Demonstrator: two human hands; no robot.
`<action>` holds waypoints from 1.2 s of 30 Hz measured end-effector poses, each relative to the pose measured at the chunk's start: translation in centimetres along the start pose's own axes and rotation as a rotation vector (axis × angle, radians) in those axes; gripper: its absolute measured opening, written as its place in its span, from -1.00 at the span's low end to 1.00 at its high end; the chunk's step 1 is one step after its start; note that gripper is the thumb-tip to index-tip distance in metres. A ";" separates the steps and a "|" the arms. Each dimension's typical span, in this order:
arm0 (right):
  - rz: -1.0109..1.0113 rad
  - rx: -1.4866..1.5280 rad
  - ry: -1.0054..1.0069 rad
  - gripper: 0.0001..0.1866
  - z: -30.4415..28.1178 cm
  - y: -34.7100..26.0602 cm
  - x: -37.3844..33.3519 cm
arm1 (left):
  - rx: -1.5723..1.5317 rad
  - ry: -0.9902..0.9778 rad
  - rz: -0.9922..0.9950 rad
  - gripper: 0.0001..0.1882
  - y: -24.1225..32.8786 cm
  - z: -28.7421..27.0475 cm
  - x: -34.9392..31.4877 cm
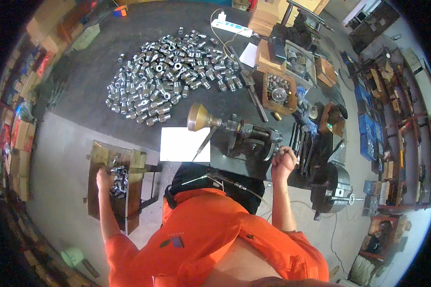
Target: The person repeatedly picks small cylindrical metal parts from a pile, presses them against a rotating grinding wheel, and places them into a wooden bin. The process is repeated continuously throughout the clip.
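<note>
You seem partway: silver hexagonal metal fittings (pixel 160 81) heap the dark desk (pixel 88 112); others, perhaps finished, sit in the brown wooden box (pixel 135 186) at your left hand (pixel 104 178), grasp hidden. Your right hand (pixel 285 160) curls, contents unclear.

White power strip (pixel 232 27), blue storage bins (pixel 368 143)

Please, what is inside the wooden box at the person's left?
Metal fittings lie in the wooden box. The left hand covers part; anything beneath the top fittings is hidden.
</note>
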State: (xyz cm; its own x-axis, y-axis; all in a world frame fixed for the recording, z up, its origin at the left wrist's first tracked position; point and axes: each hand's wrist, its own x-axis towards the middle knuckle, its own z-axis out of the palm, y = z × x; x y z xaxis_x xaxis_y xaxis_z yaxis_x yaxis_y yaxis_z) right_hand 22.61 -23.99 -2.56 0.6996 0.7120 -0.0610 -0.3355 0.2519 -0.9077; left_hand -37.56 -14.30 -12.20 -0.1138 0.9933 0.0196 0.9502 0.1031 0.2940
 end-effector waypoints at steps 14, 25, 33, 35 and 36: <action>-0.125 -0.060 0.086 -0.85 1.6 0.8 3.5 | -0.362 -0.235 0.814 -0.64 41.3 -0.5 11.8; 0.006 -0.011 0.096 -0.91 0.7 0.3 0.5 | 0.005 -0.018 0.858 -0.66 48.1 5.0 13.2; 0.009 0.068 0.023 -0.88 -0.1 1.1 0.4 | -0.741 -0.324 0.528 -0.71 42.0 1.1 12.2; 0.004 0.062 0.040 -0.87 -0.1 1.2 0.4 | -1.158 -0.524 0.427 -0.75 38.1 0.4 12.3; 0.000 0.058 0.048 -0.87 -0.1 1.2 0.4 | -1.242 -0.473 0.473 -0.76 36.5 -1.2 11.2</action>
State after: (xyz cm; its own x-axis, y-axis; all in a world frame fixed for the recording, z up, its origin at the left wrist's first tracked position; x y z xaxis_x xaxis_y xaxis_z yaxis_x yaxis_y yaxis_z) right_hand 22.56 -23.50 -3.74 0.7289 0.6797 -0.0821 -0.3701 0.2902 -0.8825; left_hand -4.52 0.53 -0.07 0.4817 0.8698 0.1072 -0.0291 -0.1064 0.9939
